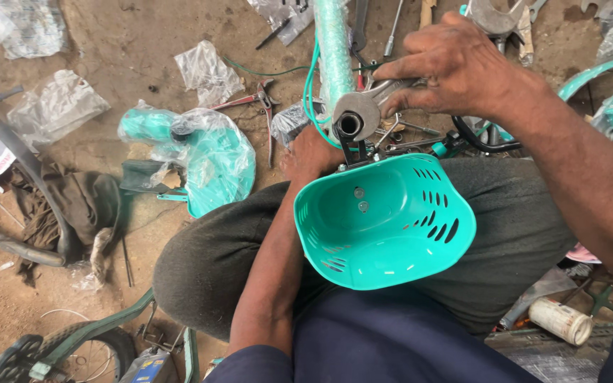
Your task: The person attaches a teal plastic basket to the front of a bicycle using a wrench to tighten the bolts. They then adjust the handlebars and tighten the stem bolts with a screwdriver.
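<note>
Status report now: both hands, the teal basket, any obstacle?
Right hand shut on wrench at the frame tube. Left hand behind teal basket, grip hidden. Nothing blocking.

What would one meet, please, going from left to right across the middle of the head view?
Dark cloth → teal part in clear plastic wrap → left hand → teal basket → right hand holding a wrench.

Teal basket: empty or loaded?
Empty. The teal basket shows a bare inner wall and floor, with only two bolt heads on its back wall.
</note>
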